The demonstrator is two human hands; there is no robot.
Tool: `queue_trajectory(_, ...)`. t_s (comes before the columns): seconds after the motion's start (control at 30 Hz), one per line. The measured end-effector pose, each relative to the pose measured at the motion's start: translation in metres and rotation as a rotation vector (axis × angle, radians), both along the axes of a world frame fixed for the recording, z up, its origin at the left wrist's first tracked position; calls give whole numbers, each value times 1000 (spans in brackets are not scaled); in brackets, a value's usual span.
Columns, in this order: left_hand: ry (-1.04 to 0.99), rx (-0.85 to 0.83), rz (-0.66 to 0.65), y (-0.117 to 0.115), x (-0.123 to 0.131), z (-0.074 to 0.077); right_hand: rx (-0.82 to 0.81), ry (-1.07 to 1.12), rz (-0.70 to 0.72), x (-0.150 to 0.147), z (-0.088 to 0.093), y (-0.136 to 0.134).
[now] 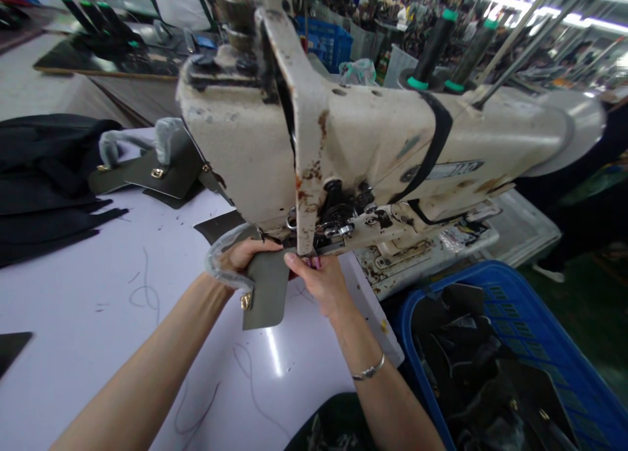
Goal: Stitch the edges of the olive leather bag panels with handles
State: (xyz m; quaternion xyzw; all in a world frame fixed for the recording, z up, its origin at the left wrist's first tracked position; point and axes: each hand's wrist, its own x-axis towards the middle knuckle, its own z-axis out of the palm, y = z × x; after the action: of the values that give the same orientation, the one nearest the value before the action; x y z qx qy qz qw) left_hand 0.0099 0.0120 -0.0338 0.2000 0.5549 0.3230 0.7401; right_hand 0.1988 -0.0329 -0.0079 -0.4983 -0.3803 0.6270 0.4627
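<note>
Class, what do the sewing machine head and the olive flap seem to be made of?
The sewing machine head looks like cast metal under cream paint: rust shows at chips. The olive flap looks like matte leather, real or imitation, by its dull, even surface.

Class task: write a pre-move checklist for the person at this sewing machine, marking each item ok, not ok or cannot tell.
1. Left hand gripping the olive leather flap: ok.
2. Right hand on the flap's upper corner: ok.
3. Right fingers clear of the needle: cannot tell, the sewing machine hides it.
4. Gold clasp away from the machine: ok, at the flap's lower end.
5. Plastic film apart from the machine: ok, bunched at the left hand.
</note>
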Motion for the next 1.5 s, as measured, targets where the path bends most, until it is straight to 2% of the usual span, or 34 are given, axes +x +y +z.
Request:
queue_trajectory(0.1, -73, -25, 38, -11, 8, 2, -56, 107, -29, -6, -2, 0)
queue_trajectory(0.3, -93, 88, 110, -33, 33, 24, -28, 1, -54, -3, -1, 0)
queue_trajectory(0.47, -71, 133, 152, -37, 42, 34, -21, 29, -56, 2, 3, 1)
queue_trajectory(0.57, -32, 162, 178, -35, 43, 34, -23, 71, -60, 2, 4, 3)
queue_trajectory(0.73, 60, 223, 268, -26, 39, 25, -18, 88, -95, -1, 4, 8)
queue_trajectory(0.97, 99, 235, 245, -22, 36, 21, -47, 50, -98, -1, 5, 8)
queue_trajectory(1.17, 14, 240, 249, -22, 39, 18, -49, 40, -101, 0, 8, 7)
queue_trajectory(1.27, 34, 224, 275, -21, 38, 16, -30, 40, -105, 1, 9, 7)
queue_trajectory(1.5, 67, 320, 264, -29, 40, 25, 17, -141, 27, 13, 4, 0)
